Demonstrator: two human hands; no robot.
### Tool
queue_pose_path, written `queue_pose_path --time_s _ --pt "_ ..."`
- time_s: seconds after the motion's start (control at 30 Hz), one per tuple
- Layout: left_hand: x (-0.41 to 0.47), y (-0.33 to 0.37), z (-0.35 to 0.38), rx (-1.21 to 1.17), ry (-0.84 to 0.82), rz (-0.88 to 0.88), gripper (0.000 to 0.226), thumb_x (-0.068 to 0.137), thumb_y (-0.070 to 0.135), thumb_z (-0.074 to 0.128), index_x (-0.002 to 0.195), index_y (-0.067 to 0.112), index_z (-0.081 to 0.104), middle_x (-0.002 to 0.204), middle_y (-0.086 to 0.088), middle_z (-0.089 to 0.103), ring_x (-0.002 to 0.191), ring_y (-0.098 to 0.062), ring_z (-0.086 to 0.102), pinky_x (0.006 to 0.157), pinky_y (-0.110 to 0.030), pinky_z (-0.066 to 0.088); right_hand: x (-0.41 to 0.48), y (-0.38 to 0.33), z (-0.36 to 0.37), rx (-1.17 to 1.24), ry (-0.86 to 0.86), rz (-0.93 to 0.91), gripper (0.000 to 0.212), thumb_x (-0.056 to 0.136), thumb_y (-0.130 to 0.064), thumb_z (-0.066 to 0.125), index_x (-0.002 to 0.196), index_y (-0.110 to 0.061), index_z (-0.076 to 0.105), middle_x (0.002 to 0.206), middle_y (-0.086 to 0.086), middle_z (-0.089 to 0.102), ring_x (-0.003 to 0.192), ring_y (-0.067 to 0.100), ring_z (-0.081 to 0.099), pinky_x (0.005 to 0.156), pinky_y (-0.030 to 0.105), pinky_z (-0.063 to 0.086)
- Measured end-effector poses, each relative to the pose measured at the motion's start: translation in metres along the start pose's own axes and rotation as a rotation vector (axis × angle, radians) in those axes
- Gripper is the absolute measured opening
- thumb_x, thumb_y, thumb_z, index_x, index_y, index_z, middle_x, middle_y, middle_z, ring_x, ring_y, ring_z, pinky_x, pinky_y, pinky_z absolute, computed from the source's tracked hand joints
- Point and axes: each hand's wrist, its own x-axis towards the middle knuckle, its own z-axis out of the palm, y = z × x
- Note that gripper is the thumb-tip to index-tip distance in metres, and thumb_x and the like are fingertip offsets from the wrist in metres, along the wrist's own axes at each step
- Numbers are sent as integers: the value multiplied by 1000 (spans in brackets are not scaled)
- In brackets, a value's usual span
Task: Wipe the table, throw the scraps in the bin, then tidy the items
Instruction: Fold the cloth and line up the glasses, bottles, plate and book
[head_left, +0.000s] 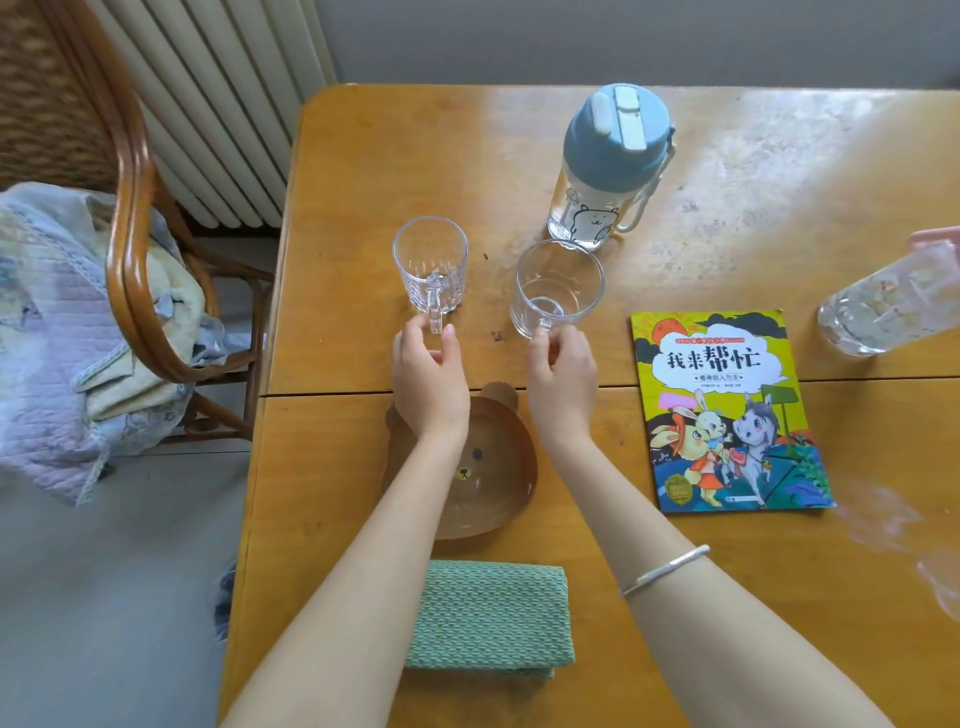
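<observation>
Two clear glass mugs stand side by side on the wooden table (675, 597). My left hand (426, 369) pinches the handle of the ribbed mug (430, 267). My right hand (562, 371) holds the handle of the smooth mug (558, 288). A folded green cloth (488, 618) lies at the near edge between my forearms. Beyond it, a brown bear-shaped plate (498, 478) sits partly under my left wrist. A few dark crumbs (497, 336) dot the table between the mugs.
A blue-lidded water bottle (605, 171) stands behind the smooth mug. A picture book (724, 410) lies to the right, and a clear bottle (888, 306) at the right edge. A rattan chair (135, 244) with a quilt (57, 332) stands left of the table, by a radiator (218, 104).
</observation>
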Motion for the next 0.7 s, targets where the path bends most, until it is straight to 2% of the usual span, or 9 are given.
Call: queue_pose_path --time_s 0.13,0.2,0.3,0.4,0.57,0.63,0.7 --pt "6 0 -2 1 -1 17 20 94 22 46 108 14 58 112 -1 58 77 -11 48 66 -22 34 3 -10 8 -4 -48 -4 23 95 -21 39 75 -9 41 79 6 44 63 14 37 55 25 25" --pt "7 -1 -2 24 -1 39 19 94 22 46 105 13 59 112 -1 58 77 -10 48 62 -20 32 6 -14 11 -11 -68 -16 22 95 -21 39 76 -9 41 80 7 44 69 17 39 61 25 24" --pt "9 -3 -2 38 -5 57 19 94 21 46 105 11 58 108 -2 62 77 -11 48 57 -18 26 9 -20 17 -22 -81 -35 22 95 -20 39 77 -9 41 80 6 44 71 18 40 57 24 18" --pt "11 -3 -4 34 -13 52 19 94 21 45 104 12 58 101 -2 66 77 -13 50 60 -22 30 10 -23 21 -23 -86 -32 22 95 -21 38 77 -9 41 81 6 44 71 19 40 56 25 17" --pt "10 -3 -5 39 -27 53 18 94 19 43 103 10 56 96 -4 65 79 -17 53 63 -25 35 12 -25 23 -46 -109 -20 22 96 -21 36 78 -9 40 83 7 43 72 19 40 61 23 22" --pt "10 -3 -6 42 -34 52 18 94 19 43 105 10 55 100 -4 65 79 -15 51 64 -25 35 11 -25 22 -21 -118 -25 22 96 -22 37 79 -9 41 83 7 44 73 18 40 62 23 22" --pt "8 -6 -8 59 -32 58 20 93 19 44 109 12 54 107 -1 62 78 -12 49 65 -24 36 8 -22 20 13 -118 -26 22 95 -25 39 84 -7 47 87 5 47 76 16 43 67 24 29"
